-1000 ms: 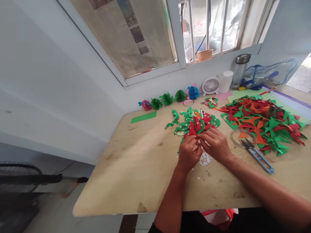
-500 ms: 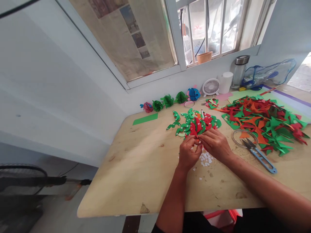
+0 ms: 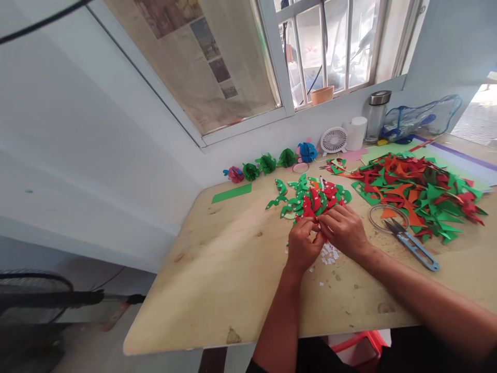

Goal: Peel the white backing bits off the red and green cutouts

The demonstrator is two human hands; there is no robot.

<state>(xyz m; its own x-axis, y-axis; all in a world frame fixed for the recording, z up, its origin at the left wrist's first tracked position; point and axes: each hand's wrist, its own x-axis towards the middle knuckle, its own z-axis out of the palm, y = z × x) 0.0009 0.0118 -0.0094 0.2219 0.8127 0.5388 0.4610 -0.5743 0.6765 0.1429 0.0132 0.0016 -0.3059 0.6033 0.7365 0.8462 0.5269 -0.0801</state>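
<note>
My left hand (image 3: 305, 244) and my right hand (image 3: 345, 230) meet fingertip to fingertip at the near edge of a pile of green and red cut paper shapes (image 3: 301, 199) dotted with white squares. Both are closed in a pinch around a small red paper piece (image 3: 316, 221), mostly hidden by the fingers. Small white paper squares (image 3: 329, 254) lie scattered on the wooden table (image 3: 217, 269) below my hands.
Blue-handled snips (image 3: 417, 251) and a tape ring (image 3: 373, 220) lie right of my hands, before a heap of paper scraps (image 3: 419, 191). Along the wall stand paper ornaments (image 3: 267, 163), a small white fan (image 3: 334, 141) and a glass bottle (image 3: 376, 119). A green strip (image 3: 232, 194) lies left.
The camera view has shifted slightly. My fingertips have drawn a little closer together at the red piece; otherwise my hands stay in nearly the same place.
</note>
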